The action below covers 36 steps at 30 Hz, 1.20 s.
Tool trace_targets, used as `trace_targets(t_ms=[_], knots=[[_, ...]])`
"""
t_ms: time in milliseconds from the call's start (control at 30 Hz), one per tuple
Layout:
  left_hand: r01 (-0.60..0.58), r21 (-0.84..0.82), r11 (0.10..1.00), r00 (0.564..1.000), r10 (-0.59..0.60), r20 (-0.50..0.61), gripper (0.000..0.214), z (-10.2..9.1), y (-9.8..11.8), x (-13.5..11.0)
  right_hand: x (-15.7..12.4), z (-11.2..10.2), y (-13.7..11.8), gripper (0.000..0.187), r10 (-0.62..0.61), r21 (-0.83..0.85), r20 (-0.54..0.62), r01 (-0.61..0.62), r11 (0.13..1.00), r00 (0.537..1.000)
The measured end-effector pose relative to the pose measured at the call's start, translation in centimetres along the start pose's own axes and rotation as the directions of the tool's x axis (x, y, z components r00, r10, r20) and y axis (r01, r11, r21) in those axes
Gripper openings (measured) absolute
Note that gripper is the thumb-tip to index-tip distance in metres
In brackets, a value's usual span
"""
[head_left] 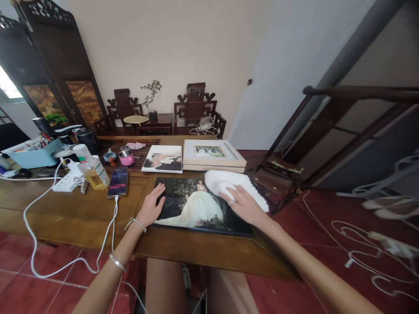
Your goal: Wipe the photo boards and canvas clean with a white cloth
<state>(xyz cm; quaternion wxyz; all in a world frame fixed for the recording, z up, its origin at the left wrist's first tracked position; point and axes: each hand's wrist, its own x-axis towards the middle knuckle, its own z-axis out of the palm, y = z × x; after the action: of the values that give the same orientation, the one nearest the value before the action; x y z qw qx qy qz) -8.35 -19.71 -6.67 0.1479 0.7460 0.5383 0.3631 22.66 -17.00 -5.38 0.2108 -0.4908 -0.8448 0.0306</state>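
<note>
A large photo panel [183, 203], showing a figure in a white gown against a dark background, lies flat near the front edge of the wooden table. My left hand [152, 204] rests on the panel's left edge, its fingers stretched out and holding nothing. On the panel's upper right, my right hand [241, 201] presses a white cloth [252, 185], fingers bent into it. Part of the cloth hangs past the panel's right side. Just behind lie a smaller photo panel [172, 163] and, to its right, light wooden picture frames [212, 165] in a stack.
Left on the table [137, 209] are a plugged-in phone [118, 182], a bottle of yellowish liquid [96, 174], a white power strip [67, 182], a pink cup [126, 158] and a blue box [36, 155]. A white cable [29, 218] hangs over the front edge. A brown bag [275, 179] is at right.
</note>
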Motion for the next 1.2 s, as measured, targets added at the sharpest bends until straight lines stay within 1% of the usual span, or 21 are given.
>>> trace_targets(t_ms=[67, 167, 233, 300, 333, 400, 567, 633, 700, 733, 767, 833, 967, 1067, 1133, 1200], knots=[[0.001, -0.001, 1.0, 1.0, -0.001, -0.002, 0.04, 0.0, 0.0, 0.0, -2.9, -0.8, -1.1, 0.032, -0.079, -0.009, 0.017, 0.079, 0.997, 0.997], [0.0, 0.014, 1.0, 1.0, 0.0, 0.003, 0.041, -0.1, 0.0, 0.1, -6.9, -2.2, -4.0, 0.025, -0.202, 0.006, 0.072, 0.202, 0.979, 0.977], [-0.005, 0.029, 1.0, 1.0, 0.005, 0.01, 0.04, -0.1, 0.0, 0.1, -8.5, -3.0, -5.5, 0.021, -0.271, 0.04, 0.124, 0.268, 0.963, 0.955], [-0.008, 0.038, 0.999, 1.0, 0.008, 0.013, 0.039, -0.1, 0.0, 0.1, -8.8, -3.4, -6.0, 0.019, -0.301, 0.067, 0.159, 0.294, 0.953, 0.94], [-0.008, 0.04, 0.999, 1.0, 0.008, 0.012, 0.039, -0.1, 0.0, 0.1, -8.4, -3.5, -5.8, 0.02, -0.298, 0.072, 0.165, 0.29, 0.954, 0.94], [-0.009, 0.042, 0.999, 1.0, 0.009, 0.011, 0.039, -0.2, 0.0, 0.1, -6.6, -3.2, -4.8, 0.023, -0.273, 0.078, 0.148, 0.264, 0.961, 0.951], [-0.012, 0.03, 0.999, 1.0, 0.012, 0.016, 0.038, -0.3, -0.3, 0.1, 0.5, -1.7, -1.1, 0.033, -0.189, 0.041, 0.082, 0.187, 0.982, 0.978], [-0.012, 0.025, 1.0, 1.0, 0.011, 0.019, 0.038, -0.3, -0.3, 0.0, 2.7, -1.1, 0.0, 0.036, -0.144, 0.016, 0.068, 0.144, 0.99, 0.987], [-0.007, 0.023, 1.0, 1.0, 0.006, 0.018, 0.038, -0.3, -0.3, 0.0, 3.9, -0.7, 0.6, 0.036, -0.114, 0.008, 0.054, 0.113, 0.994, 0.992], [-0.003, 0.023, 1.0, 1.0, 0.002, 0.016, 0.037, -0.3, -0.2, 0.0, 3.9, -0.6, 0.7, 0.037, -0.108, 0.009, 0.047, 0.107, 0.994, 0.993], [0.002, 0.022, 1.0, 1.0, -0.002, 0.013, 0.037, -0.3, -0.2, 0.0, 3.6, -0.5, 0.6, 0.036, -0.11, 0.011, 0.04, 0.11, 0.994, 0.993], [0.004, 0.019, 1.0, 1.0, -0.004, 0.011, 0.037, -0.3, -0.1, 0.0, 2.0, -0.6, 0.0, 0.035, -0.134, 0.016, 0.031, 0.134, 0.991, 0.99], [-0.001, 0.027, 1.0, 1.0, 0.0, 0.008, 0.038, -0.2, 0.0, 0.1, -3.9, -1.7, -2.7, 0.022, -0.217, 0.037, 0.074, 0.215, 0.976, 0.973], [-0.002, 0.028, 1.0, 1.0, 0.002, 0.004, 0.038, -0.2, -0.2, 0.1, -8.0, -2.7, -4.9, 0.018, -0.298, 0.064, 0.131, 0.292, 0.954, 0.945], [-0.009, 0.023, 1.0, 1.0, 0.009, 0.008, 0.038, -0.2, -0.2, 0.1, -9.6, -3.2, -5.7, 0.015, -0.353, 0.093, 0.155, 0.342, 0.935, 0.923], [-0.016, 0.025, 1.0, 1.0, 0.015, 0.014, 0.038, -0.2, -0.2, 0.1, -9.8, -3.3, -5.9, 0.015, -0.378, 0.112, 0.16, 0.364, 0.925, 0.912]])
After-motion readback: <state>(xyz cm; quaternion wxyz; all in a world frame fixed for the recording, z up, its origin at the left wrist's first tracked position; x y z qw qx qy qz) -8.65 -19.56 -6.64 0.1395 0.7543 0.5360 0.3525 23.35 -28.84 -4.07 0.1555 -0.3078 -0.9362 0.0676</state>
